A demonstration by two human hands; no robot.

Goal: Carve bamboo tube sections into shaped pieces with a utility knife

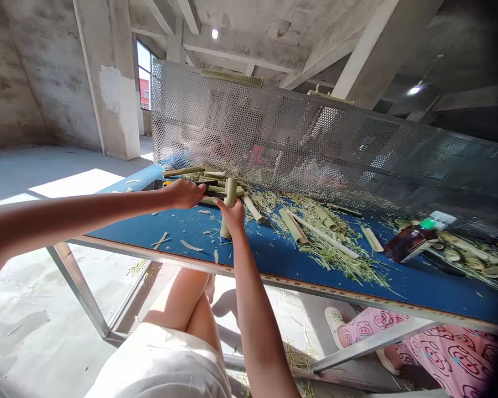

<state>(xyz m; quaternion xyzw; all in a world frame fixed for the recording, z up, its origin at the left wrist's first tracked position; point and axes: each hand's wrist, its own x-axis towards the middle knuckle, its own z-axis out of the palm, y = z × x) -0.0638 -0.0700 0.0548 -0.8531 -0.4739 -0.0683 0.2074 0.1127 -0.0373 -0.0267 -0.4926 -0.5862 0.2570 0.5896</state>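
Observation:
My right hand (pixel 232 215) is closed around an upright green bamboo tube (pixel 231 192), whose lower end rests on the blue tabletop (pixel 257 249). My left hand (pixel 185 193) is just left of the tube, over a heap of cut bamboo pieces (pixel 182 172). Its fingers point right toward a dark strip (pixel 209 194). Whether they grip anything is hidden. More bamboo strips (pixel 292 225) and shredded fibres (pixel 327 249) lie to the right of my hands.
A perforated metal screen (pixel 274 127) stands along the table's far side. Bamboo rings (pixel 452 255) and a dark red bag (pixel 409 243) lie at the right. Another person's pink pig-print legs (pixel 419 348) are below the table's near edge (pixel 249 272).

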